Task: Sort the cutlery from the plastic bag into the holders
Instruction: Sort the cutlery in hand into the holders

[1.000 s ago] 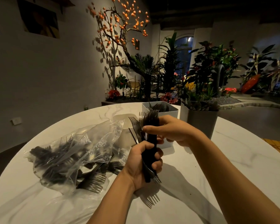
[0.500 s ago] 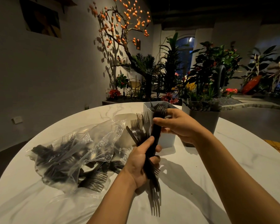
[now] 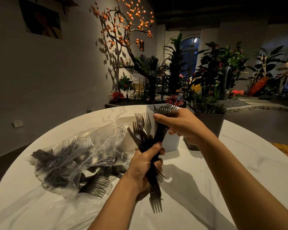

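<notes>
My left hand (image 3: 144, 166) grips a bundle of black-handled forks (image 3: 154, 178) upright over the white table, some tines pointing up, others down. My right hand (image 3: 181, 126) pinches a smaller stack of forks (image 3: 167, 111) out of that bundle by their necks, tines up, just in front of the white square holder (image 3: 171, 143). More fork tips show inside that holder. A clear plastic bag (image 3: 76, 160) full of dark cutlery lies to the left, with several forks (image 3: 98, 186) spilling from its mouth.
A dark grey square holder (image 3: 209, 123) stands right of the white one, behind my right wrist. A pale round holder (image 3: 125, 120) sits partly hidden behind the bag. The round marble table (image 3: 239, 163) ends at a wall on the left and planters behind.
My right hand has drawn its stack of forks up and to the right, out of the bundle, toward the white holder. The left hand's bundle slid lower, one fork hanging down.
</notes>
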Demonstrator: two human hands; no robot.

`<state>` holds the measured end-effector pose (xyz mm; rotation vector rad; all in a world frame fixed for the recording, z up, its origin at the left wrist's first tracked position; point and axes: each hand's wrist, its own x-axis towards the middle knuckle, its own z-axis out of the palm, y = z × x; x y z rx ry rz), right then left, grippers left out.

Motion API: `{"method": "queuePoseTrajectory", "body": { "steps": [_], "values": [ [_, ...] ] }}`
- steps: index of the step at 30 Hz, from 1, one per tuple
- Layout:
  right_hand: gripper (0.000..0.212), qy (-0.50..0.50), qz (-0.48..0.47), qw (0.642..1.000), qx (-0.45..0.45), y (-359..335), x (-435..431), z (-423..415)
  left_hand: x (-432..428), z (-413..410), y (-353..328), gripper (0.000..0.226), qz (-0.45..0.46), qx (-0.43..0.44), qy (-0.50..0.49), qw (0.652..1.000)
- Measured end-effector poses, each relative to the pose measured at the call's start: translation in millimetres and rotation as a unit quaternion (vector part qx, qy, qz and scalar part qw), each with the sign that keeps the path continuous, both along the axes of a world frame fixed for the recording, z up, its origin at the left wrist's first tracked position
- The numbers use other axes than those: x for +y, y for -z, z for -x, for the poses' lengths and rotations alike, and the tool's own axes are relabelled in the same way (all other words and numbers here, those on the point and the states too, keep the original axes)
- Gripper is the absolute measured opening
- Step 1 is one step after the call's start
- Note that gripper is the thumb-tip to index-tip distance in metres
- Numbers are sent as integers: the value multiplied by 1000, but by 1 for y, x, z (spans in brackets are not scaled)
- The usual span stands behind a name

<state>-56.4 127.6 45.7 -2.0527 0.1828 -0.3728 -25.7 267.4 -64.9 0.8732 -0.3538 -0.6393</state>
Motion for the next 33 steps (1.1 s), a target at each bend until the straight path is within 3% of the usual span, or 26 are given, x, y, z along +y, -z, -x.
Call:
{"method": "queuePoseTrajectory", "body": {
  "steps": [8,13,15,19,23,26,33],
  "values": [
    [5,-5,-76,996,-48,-4,-4,3,0,-8,3,39,13,38,-32,999],
    [14,-24,-109,993,-44,-2,-11,2,0,-8,4,24,-1,28,-40,999],
    [11,-50,-122,991,-31,-1,-12,1,1,-5,3,25,-3,25,-37,999],
    [29,-78,-128,988,-26,3,-7,0,1,-1,1,31,-14,13,-37,999],
    [16,-53,-130,990,-30,2,-8,0,-1,-4,2,44,-6,17,-34,999],
    [8,-52,-159,986,-21,2,-7,0,-2,-6,3,42,9,37,-24,999],
    [17,-66,-222,972,-39,2,0,-2,0,-6,2,30,8,36,11,999]
  ]
}}
